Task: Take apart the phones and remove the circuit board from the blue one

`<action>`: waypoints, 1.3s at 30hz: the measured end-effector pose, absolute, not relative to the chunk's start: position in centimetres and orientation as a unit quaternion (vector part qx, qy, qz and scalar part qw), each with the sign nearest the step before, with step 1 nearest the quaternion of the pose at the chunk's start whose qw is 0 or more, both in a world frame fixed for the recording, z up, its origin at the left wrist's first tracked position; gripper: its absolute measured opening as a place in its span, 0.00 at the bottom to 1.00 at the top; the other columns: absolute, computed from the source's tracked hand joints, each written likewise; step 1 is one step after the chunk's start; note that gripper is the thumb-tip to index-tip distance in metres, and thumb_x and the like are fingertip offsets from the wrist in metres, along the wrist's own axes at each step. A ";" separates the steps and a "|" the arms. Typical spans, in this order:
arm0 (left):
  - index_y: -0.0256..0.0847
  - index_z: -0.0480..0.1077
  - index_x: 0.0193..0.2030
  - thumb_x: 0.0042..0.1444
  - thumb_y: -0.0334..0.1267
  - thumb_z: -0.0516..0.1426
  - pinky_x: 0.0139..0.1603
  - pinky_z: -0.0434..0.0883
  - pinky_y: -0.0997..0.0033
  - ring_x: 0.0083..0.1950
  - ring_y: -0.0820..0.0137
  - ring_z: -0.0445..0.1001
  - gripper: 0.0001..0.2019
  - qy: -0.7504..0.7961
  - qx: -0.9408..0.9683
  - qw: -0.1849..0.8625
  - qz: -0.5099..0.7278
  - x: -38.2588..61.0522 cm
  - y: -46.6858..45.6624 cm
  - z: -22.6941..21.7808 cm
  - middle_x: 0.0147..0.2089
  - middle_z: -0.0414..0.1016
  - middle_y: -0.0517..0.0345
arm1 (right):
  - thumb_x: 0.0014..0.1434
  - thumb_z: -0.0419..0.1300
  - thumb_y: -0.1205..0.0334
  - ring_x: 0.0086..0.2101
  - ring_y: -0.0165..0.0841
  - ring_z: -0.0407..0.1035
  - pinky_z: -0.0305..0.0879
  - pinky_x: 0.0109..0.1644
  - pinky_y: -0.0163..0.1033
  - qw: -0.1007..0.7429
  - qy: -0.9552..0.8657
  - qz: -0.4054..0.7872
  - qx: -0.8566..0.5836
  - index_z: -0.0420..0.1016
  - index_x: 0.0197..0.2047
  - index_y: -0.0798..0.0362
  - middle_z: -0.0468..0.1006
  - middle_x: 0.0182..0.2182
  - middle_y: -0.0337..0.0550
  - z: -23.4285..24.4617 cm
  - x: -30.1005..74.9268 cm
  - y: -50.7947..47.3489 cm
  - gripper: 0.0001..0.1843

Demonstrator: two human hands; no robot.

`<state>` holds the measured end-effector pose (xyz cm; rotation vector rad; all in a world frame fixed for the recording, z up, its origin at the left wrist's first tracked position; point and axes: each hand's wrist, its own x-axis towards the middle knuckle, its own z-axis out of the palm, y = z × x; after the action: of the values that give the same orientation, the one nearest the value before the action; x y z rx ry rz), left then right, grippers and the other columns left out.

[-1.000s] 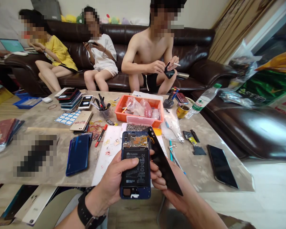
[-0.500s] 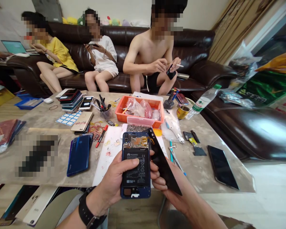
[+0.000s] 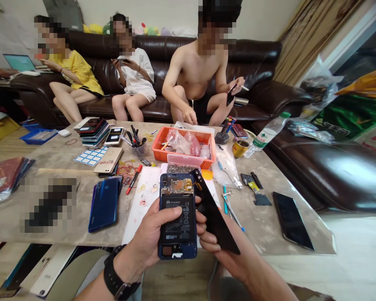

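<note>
An opened phone [image 3: 178,221] faces up between my hands, its black battery and coppery circuit parts bare at the back. My left hand [image 3: 150,230] grips its left side, with the thumb lying across the battery. The black back cover [image 3: 214,213] leans out to the right, tilted, close to the phone's upper right edge. My right hand [image 3: 211,234] is closed round this cover, its fingertips near or on the phone's right side. Behind the phone lies white paper [image 3: 147,188] with small scraps on it. A blue phone [image 3: 103,205] rests to the left.
An orange tray [image 3: 183,144] with plastic bags stands mid-table, beside a pen cup [image 3: 138,146]. Stacked phones [image 3: 93,133] are at the back left. Tweezers [image 3: 235,215], a black phone [image 3: 293,219] and a water bottle [image 3: 266,136] lie right. Three people sit on the sofa [image 3: 94,62].
My hands hold the phone and its cover almost unmoved. Across the table, the person on the right has lowered one hand toward the table edge and moved the other, with a phone, outward.
</note>
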<state>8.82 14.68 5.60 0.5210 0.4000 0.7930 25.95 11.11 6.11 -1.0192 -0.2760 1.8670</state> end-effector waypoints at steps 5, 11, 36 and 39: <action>0.30 0.80 0.55 0.65 0.30 0.57 0.43 0.82 0.64 0.40 0.59 0.87 0.16 0.203 0.252 0.867 0.379 8.8 14.5 5.7 0.42 0.88 0.37 | 0.38 0.82 0.45 0.19 0.17 0.51 0.43 0.19 0.23 0.480 -0.110 0.765 -0.415 0.79 0.45 0.51 0.70 0.25 0.33 6.1 26.0 11.0 0.34; 0.30 0.80 0.55 0.64 0.30 0.57 0.42 0.82 0.66 0.39 0.59 0.87 0.16 0.206 0.254 0.864 0.383 8.8 14.6 5.7 0.41 0.87 0.38 | 0.42 0.80 0.50 0.19 0.18 0.52 0.43 0.19 0.23 0.483 -0.109 0.771 -0.400 0.80 0.46 0.50 0.69 0.26 0.33 6.2 26.0 10.9 0.29; 0.31 0.80 0.55 0.64 0.30 0.57 0.41 0.82 0.66 0.39 0.60 0.87 0.16 0.204 0.256 0.866 0.379 8.8 14.6 5.7 0.42 0.88 0.38 | 0.42 0.80 0.48 0.19 0.18 0.52 0.43 0.19 0.23 0.485 -0.119 0.769 -0.399 0.79 0.44 0.51 0.70 0.26 0.34 6.1 26.0 10.9 0.29; 0.30 0.79 0.56 0.63 0.31 0.58 0.41 0.82 0.66 0.39 0.59 0.87 0.16 0.207 0.257 0.865 0.378 8.8 14.6 5.7 0.42 0.87 0.38 | 0.43 0.80 0.49 0.20 0.18 0.53 0.43 0.19 0.23 0.485 -0.121 0.769 -0.399 0.80 0.44 0.52 0.70 0.26 0.34 6.2 26.0 10.9 0.28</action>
<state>8.79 14.57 5.73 0.5390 0.4336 0.7913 26.00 10.91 6.15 -0.9702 -0.2949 1.8717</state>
